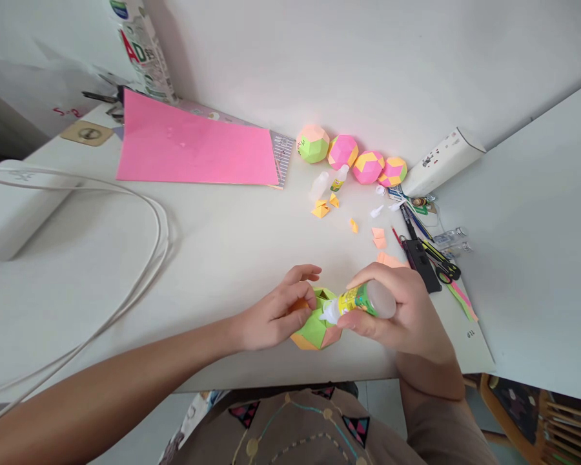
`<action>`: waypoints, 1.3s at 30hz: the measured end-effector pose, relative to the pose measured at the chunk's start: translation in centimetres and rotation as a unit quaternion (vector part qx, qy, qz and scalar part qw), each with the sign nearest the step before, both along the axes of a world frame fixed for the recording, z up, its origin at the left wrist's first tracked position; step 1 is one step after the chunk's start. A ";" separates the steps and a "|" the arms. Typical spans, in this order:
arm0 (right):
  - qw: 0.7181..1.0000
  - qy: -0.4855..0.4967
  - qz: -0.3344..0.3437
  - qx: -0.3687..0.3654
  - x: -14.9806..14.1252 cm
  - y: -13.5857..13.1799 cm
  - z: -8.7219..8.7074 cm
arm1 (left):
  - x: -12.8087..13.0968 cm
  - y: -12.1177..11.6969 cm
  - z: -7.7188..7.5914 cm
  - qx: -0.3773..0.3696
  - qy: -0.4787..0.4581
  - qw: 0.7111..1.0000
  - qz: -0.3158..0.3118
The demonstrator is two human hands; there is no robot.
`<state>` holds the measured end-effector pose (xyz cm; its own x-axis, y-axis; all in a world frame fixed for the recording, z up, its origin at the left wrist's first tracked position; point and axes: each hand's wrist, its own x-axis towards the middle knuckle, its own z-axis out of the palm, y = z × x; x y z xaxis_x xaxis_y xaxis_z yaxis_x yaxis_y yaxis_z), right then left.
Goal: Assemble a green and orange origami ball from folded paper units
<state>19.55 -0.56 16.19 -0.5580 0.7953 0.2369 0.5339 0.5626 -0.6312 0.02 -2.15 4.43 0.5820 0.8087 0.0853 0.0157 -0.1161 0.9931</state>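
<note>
At the lower centre of the frame, the folded-paper ball (pixel 314 334), steadied in the left hand (pixel 275 313), looks mostly assembled, with a gap on top. The right hand (pixel 409 310) grips a glue bottle (pixel 357 301), nozzle at a green face. Four paper balls (pixel 343 152) at upper centre appear complete; folded pieces (pixel 378 237) lie loose.

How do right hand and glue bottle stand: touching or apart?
Touching: the head view shows the right hand gripping the glue bottle from both sides.
</note>
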 end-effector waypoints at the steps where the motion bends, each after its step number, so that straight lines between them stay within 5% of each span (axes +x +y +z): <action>1: 1.000 -0.008 -0.001 -0.002 0.1 0.0 0.1 | 0.0 0.0 0.0 0.003 -0.003 1.000 0.001; 39: 0.999 0.006 -0.001 0.043 -0.2 -0.2 -0.4 | 0.1 0.2 -0.5 0.034 -0.011 0.999 -0.013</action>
<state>19.33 -0.80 15.75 -0.5530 0.7728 0.3114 0.5274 0.6140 -0.5872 0.15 -2.00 3.91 0.6006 0.7848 0.1529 -0.0103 -0.1837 0.9829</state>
